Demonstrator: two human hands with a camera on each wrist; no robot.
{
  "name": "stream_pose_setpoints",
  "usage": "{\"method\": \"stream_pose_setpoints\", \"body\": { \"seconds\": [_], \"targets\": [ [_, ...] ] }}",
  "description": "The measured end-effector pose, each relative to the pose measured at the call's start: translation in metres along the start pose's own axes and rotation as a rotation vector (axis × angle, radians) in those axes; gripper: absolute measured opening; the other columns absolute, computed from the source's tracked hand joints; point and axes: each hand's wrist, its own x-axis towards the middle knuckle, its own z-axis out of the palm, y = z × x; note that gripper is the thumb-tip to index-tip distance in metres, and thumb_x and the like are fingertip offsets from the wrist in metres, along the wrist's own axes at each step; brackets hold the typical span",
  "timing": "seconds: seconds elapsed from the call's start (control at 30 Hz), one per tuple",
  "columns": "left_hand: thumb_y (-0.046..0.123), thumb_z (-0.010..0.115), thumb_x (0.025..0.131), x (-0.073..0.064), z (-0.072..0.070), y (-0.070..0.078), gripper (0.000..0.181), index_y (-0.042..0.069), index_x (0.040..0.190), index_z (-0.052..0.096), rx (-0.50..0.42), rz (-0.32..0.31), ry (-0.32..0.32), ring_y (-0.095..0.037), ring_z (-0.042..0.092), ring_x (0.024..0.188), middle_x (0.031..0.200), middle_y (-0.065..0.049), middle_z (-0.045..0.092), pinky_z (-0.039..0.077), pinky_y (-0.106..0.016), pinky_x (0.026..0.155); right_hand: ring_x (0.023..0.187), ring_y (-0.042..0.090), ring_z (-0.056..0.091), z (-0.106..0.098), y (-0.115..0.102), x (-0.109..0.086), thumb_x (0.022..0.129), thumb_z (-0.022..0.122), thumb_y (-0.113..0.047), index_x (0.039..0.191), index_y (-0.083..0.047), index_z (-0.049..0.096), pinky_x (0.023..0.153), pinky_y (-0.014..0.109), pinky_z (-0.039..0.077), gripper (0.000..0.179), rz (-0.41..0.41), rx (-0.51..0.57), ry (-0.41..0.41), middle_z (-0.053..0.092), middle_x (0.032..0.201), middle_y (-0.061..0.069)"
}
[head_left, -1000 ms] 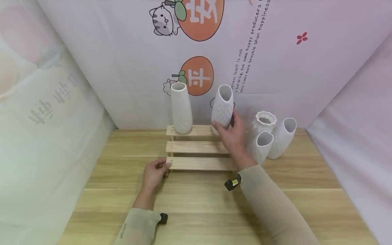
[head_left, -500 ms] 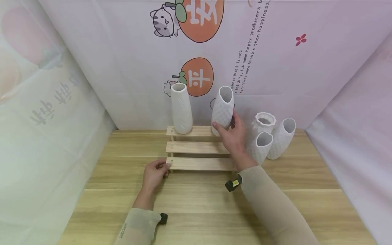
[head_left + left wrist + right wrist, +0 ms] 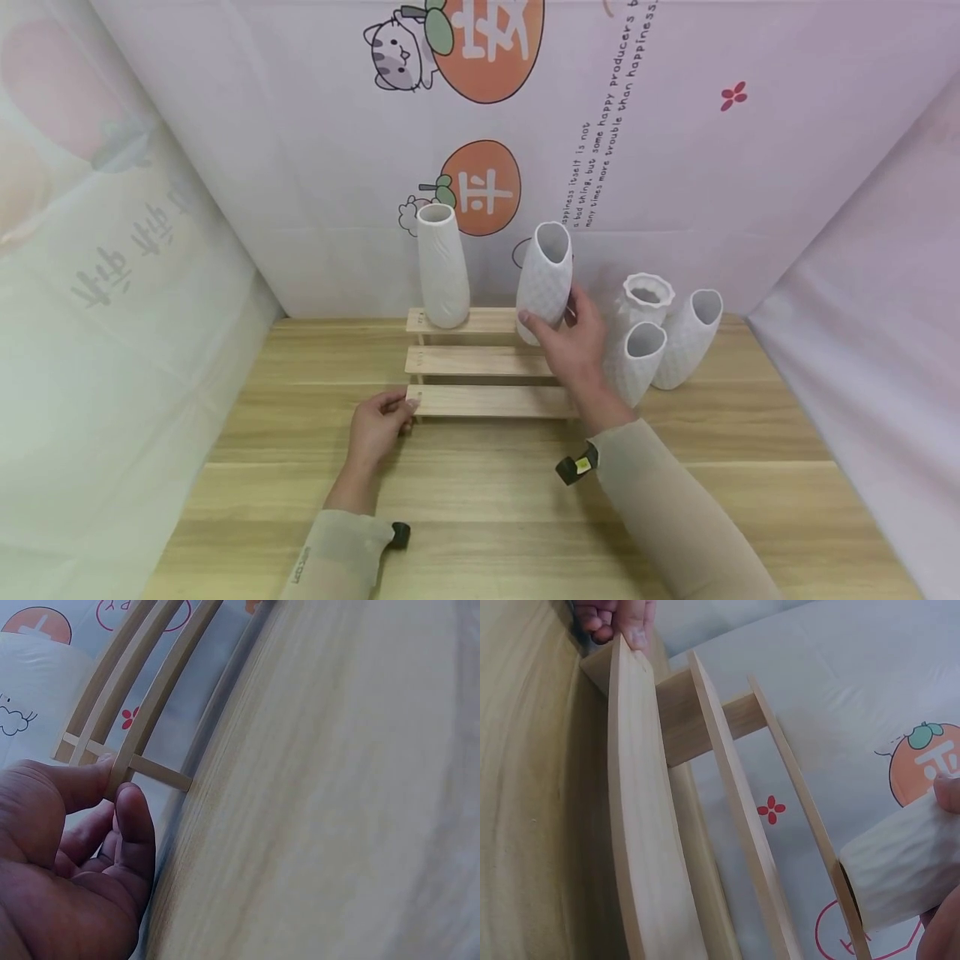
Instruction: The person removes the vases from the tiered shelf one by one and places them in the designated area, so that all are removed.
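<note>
My right hand (image 3: 577, 346) grips a white vase (image 3: 543, 279) with a diamond-textured surface and a slanted mouth. Its base is at the right part of the top shelf of a three-tier wooden rack (image 3: 487, 402). In the right wrist view the vase (image 3: 904, 862) is beside the top board, slightly tilted; whether the base fully rests there I cannot tell. My left hand (image 3: 378, 427) pinches the left end of the lowest board between thumb and fingers, as the left wrist view of the rack (image 3: 161, 697) confirms. A second white vase (image 3: 444, 271) stands upright on the top shelf's left end.
To the right of the rack, three more white vases cluster on the wooden table (image 3: 480, 517): one with a scalloped rim (image 3: 647, 310), a slanted-mouth one in front (image 3: 639, 367), and a textured one (image 3: 688, 343) furthest right. A printed white cloth (image 3: 330, 167) hangs behind.
The vase in my right hand has come slightly down and toward me over the top shelf, its mouth lower in the head view. My left hand stays on the rack.
</note>
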Motion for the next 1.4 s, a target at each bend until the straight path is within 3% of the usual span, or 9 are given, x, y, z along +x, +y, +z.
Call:
{"method": "stream_pose_setpoints", "body": {
  "seconds": [0.23, 0.7, 1.03, 1.2, 1.4],
  "targets": [
    [0.02, 0.079, 0.095, 0.0, 0.0, 0.0, 0.034, 0.001, 0.123, 0.072, -0.002, -0.008, -0.002, -0.021, 0.07, 0.079, 0.1, -0.012, 0.073, 0.062, -0.026, 0.068, 0.132, 0.023, 0.058, -0.005, -0.003, -0.012, 0.074, 0.097, -0.027, 0.145, -0.014, 0.058, 0.112, 0.032, 0.047, 0.082, -0.037, 0.069, -0.008, 0.06, 0.142, 0.005],
    [0.018, 0.078, 0.095, 0.0, 0.0, 0.003, 0.036, -0.001, 0.124, 0.07, -0.005, 0.004, -0.009, -0.021, 0.069, 0.077, 0.101, -0.014, 0.073, 0.061, -0.024, 0.067, 0.127, 0.022, 0.061, -0.014, -0.007, -0.029, 0.074, 0.097, -0.019, 0.143, -0.01, 0.059, 0.11, 0.029, 0.049, 0.079, -0.069, 0.099, -0.011, 0.062, 0.138, 0.006],
    [0.025, 0.081, 0.094, 0.002, -0.001, -0.003, 0.039, 0.001, 0.122, 0.072, -0.012, 0.021, -0.004, -0.02, 0.07, 0.076, 0.099, -0.013, 0.073, 0.062, -0.025, 0.067, 0.125, 0.028, 0.063, -0.022, -0.02, -0.048, 0.074, 0.093, -0.001, 0.139, 0.0, 0.06, 0.111, 0.038, 0.05, 0.073, -0.093, 0.091, 0.021, 0.064, 0.132, 0.014],
    [0.027, 0.081, 0.093, 0.002, -0.001, -0.003, 0.04, 0.001, 0.123, 0.072, -0.007, 0.016, -0.005, -0.021, 0.071, 0.077, 0.1, -0.014, 0.073, 0.062, -0.025, 0.067, 0.124, 0.031, 0.063, -0.029, -0.039, -0.059, 0.074, 0.092, 0.001, 0.137, 0.002, 0.061, 0.11, 0.04, 0.05, 0.07, -0.108, 0.096, 0.026, 0.065, 0.131, 0.016],
    [0.026, 0.081, 0.094, 0.001, 0.0, -0.004, 0.04, 0.001, 0.123, 0.072, -0.014, 0.008, -0.009, -0.024, 0.071, 0.08, 0.101, -0.015, 0.073, 0.062, -0.027, 0.069, 0.123, 0.033, 0.064, -0.035, -0.04, -0.066, 0.073, 0.092, 0.002, 0.136, 0.002, 0.062, 0.108, 0.041, 0.052, 0.07, -0.126, 0.078, 0.045, 0.066, 0.131, 0.018]
  ]
}}
